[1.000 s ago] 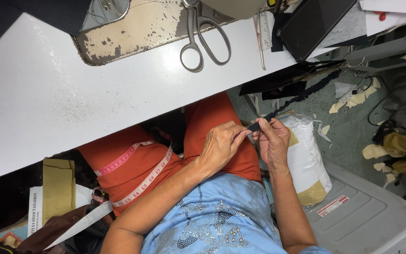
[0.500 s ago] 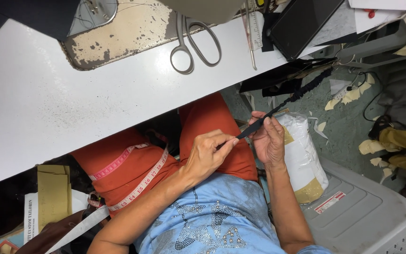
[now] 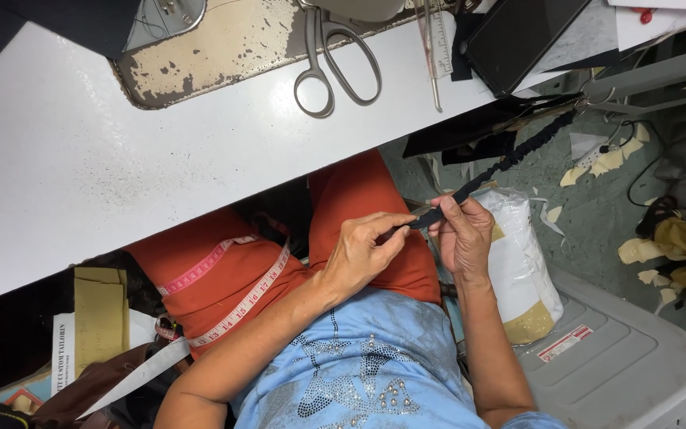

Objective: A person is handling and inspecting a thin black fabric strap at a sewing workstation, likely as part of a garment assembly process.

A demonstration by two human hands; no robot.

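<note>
White plastic-wrapped package (image 3: 526, 262) on floor; red-white label (image 3: 565, 343) on grey plastic stool (image 3: 637, 373).

White worktable with sewing tools along its far edge

On the white table (image 3: 121, 183), a worn metal machine plate (image 3: 224, 44) sits at the far edge; large steel scissors (image 3: 331, 59) lie just right of it, then a slim metal ruler (image 3: 436, 48) and a black flat case (image 3: 518, 32) toward the far right corner
</note>
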